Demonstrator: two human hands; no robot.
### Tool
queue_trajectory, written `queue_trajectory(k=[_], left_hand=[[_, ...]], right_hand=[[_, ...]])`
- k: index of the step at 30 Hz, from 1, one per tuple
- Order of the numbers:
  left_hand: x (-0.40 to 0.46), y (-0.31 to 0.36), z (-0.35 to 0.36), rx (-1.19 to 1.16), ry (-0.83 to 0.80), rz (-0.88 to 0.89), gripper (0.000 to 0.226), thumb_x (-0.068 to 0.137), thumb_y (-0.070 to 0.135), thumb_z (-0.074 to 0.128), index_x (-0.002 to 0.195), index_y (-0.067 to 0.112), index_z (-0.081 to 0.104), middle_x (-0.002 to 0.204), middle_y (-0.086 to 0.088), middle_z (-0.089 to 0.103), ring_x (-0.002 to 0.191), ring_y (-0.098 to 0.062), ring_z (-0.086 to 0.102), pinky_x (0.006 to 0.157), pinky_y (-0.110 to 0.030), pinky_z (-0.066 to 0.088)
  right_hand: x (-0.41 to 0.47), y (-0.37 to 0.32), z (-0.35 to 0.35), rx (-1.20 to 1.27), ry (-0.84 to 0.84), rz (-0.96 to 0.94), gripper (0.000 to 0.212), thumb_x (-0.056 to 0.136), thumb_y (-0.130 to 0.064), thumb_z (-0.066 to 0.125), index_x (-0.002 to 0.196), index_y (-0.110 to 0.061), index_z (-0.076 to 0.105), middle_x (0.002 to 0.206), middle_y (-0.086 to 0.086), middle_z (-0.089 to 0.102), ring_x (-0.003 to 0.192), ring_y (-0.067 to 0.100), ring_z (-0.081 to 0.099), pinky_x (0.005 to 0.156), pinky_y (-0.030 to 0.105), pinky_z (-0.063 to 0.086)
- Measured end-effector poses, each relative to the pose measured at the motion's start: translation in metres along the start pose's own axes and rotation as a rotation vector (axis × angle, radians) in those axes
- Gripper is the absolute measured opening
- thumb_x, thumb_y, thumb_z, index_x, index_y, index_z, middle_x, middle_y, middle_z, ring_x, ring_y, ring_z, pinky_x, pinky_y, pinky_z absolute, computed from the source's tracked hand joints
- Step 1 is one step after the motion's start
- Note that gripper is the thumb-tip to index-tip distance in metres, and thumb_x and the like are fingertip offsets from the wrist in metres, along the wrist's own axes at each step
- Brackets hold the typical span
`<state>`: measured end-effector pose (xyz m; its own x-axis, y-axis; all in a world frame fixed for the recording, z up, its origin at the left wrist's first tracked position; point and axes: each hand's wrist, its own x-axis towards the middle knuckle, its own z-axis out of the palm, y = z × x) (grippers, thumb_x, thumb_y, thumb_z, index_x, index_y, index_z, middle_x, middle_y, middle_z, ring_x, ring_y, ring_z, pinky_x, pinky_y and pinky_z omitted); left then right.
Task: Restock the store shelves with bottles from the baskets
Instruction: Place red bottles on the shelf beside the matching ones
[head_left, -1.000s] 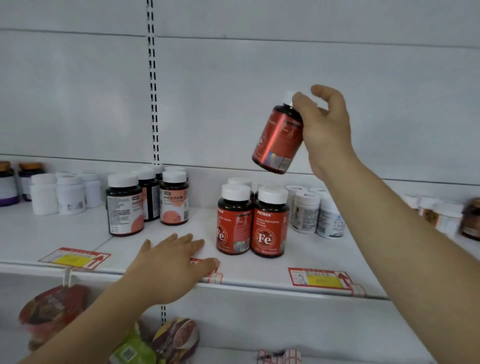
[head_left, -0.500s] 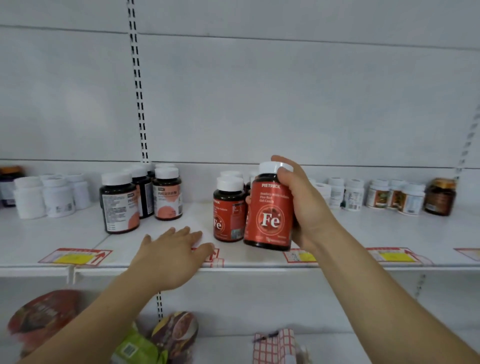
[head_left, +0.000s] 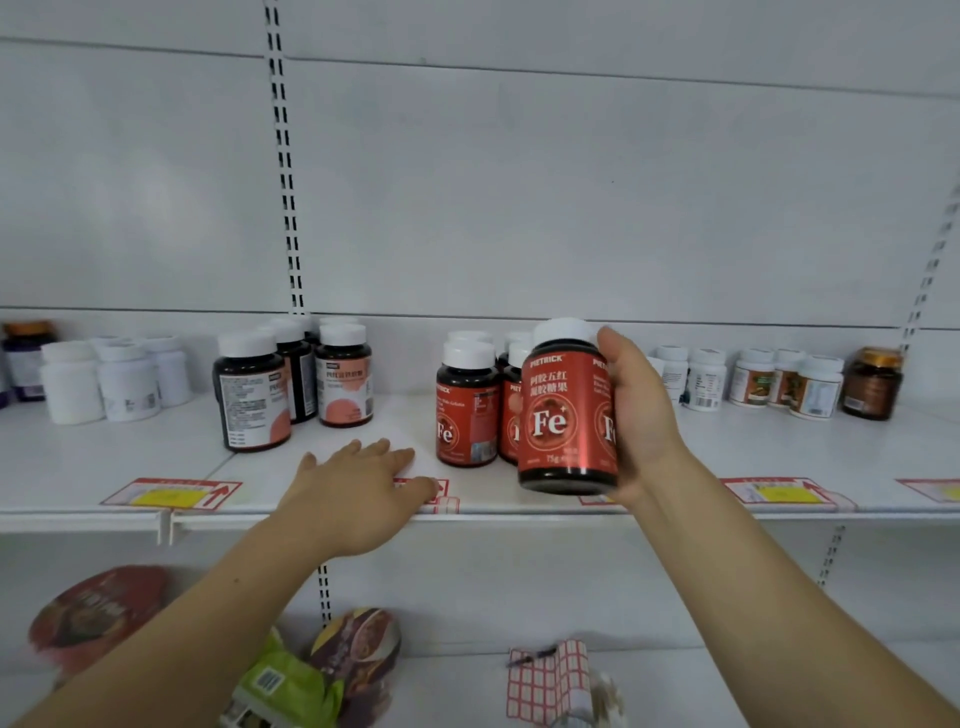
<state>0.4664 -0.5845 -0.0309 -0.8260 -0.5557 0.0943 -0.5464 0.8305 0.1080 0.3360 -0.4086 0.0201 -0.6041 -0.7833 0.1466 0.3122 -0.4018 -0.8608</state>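
Note:
My right hand grips a red "Fe" bottle with a white cap, upright, at the front edge of the white shelf. Just behind and left of it stand matching red bottles in a small group. My left hand rests flat, palm down, on the shelf's front edge, fingers spread over a red price label. No basket is in view.
Dark bottles with pink labels stand left of centre, white bottles further left. Small white bottles and a brown jar line the right. Snack packets and a red-checked item lie on the lower shelf.
My right hand brought the red bottle down from a tilted position high up to upright at the shelf's front edge, then turned it slightly. My left hand stayed flat on the shelf.

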Motion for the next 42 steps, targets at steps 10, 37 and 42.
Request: queue_trajectory(k=[10, 37, 42], left_hand=[[-0.002, 0.001, -0.001, 0.006, 0.001, -0.003, 0.063, 0.091, 0.063, 0.025, 0.147, 0.034, 0.023, 0.158, 0.006, 0.014, 0.144, -0.018, 0.014, 0.115, -0.050, 0.010], [0.000, 0.002, -0.001, -0.011, 0.004, 0.005, 0.062, 0.091, 0.062, 0.028, 0.146, 0.033, 0.028, 0.156, 0.006, 0.020, 0.142, -0.019, 0.019, 0.113, -0.051, 0.013], [0.002, 0.000, -0.006, -0.043, -0.062, 0.000, 0.065, 0.090, 0.065, 0.029, 0.146, 0.033, 0.026, 0.157, 0.006, 0.019, 0.143, -0.020, 0.018, 0.113, -0.055, 0.012]], right_hand=[[-0.011, 0.000, -0.001, -0.051, -0.055, -0.124, 0.059, 0.066, -0.030, 0.072, 0.119, -0.012, 0.054, 0.089, 0.009, 0.070, 0.072, 0.025, 0.069, 0.068, 0.045, 0.057], [-0.025, 0.010, -0.016, -0.845, 0.105, -0.573, 0.041, 0.085, -0.025, 0.064, 0.103, -0.057, 0.046, 0.114, -0.009, 0.061, 0.100, 0.005, 0.059, 0.086, 0.029, 0.049], [-0.017, 0.018, -0.018, -1.040, 0.161, -0.504, 0.046, 0.085, -0.029, 0.066, 0.105, -0.059, 0.037, 0.113, -0.023, 0.052, 0.107, 0.001, 0.051, 0.092, 0.027, 0.042]])
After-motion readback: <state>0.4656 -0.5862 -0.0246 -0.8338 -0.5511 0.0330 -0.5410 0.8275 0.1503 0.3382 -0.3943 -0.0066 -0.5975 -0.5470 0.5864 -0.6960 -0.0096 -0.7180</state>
